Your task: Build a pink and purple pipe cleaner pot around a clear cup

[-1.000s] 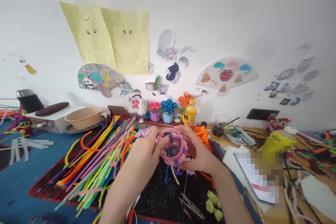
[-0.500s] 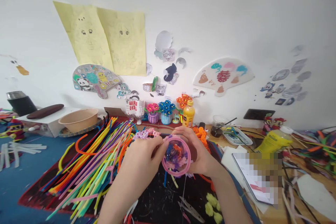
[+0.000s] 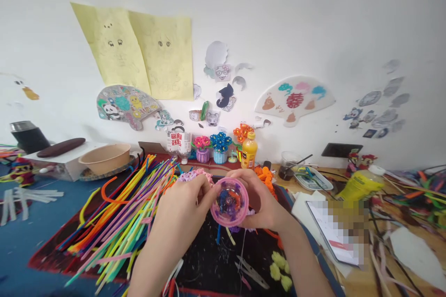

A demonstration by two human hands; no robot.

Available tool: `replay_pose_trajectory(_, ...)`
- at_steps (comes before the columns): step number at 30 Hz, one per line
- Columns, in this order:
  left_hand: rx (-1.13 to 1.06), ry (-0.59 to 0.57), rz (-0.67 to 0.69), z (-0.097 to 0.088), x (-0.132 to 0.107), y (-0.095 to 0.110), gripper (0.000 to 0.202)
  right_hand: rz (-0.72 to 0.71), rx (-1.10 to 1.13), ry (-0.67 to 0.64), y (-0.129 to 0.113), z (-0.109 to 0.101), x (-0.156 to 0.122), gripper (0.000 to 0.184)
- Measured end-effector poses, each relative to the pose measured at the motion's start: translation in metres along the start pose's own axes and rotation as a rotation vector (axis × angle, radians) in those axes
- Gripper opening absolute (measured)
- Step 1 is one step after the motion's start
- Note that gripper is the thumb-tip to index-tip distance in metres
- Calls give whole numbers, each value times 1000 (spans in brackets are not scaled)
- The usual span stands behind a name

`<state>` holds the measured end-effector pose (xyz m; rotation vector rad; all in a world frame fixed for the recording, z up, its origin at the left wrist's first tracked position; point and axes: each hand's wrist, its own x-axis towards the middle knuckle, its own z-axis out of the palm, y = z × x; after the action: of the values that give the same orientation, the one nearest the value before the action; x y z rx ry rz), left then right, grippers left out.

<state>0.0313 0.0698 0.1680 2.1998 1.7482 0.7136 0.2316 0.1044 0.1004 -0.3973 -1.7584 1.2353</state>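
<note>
Both my hands hold a small round pink cup trimmed with pink and purple pipe cleaner, its open mouth turned toward me with coloured bits inside. My left hand pinches the cup's left rim with closed fingers. My right hand wraps round its right side and back. They hover over a black mat scattered with scraps.
A big heap of coloured pipe cleaners lies left of my hands. Scissors and yellow pompoms lie in front. Flower pots, an orange bottle, a paper bowl and a yellow bottle stand behind and right.
The cup has tipped so its mouth faces me more squarely, and both hands have shifted slightly lower with it. My view has drifted a little.
</note>
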Motion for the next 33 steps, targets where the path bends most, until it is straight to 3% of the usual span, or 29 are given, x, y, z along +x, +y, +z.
replay_pose_trajectory(5,-123,58,18,4,-12,-4,27,22,31,-17,1,5,0,73)
replay_pose_trajectory(10,-81,30,-62,20,-30,-20,29,189,-80,-19,3,25,-13,83)
replay_pose_trajectory(13,-61,-20,-110,38,-43,-31,28,298,-181,3,16,43,-32,83)
replay_pose_trajectory(18,-26,-58,-168,69,-58,-48,26,391,-88,76,46,61,-61,84)
replay_pose_trajectory(22,-17,-17,-214,79,-63,-59,26,429,-127,55,54,63,-67,94)
replay_pose_trajectory(24,-33,13,-224,80,-64,-63,25,439,-167,115,55,66,-65,94)
replay_pose_trajectory(27,-102,44,-176,81,-64,-68,26,434,-237,244,58,75,-62,84)
replay_pose_trajectory(33,-274,33,12,88,-67,-81,36,377,-343,267,61,84,-59,72)
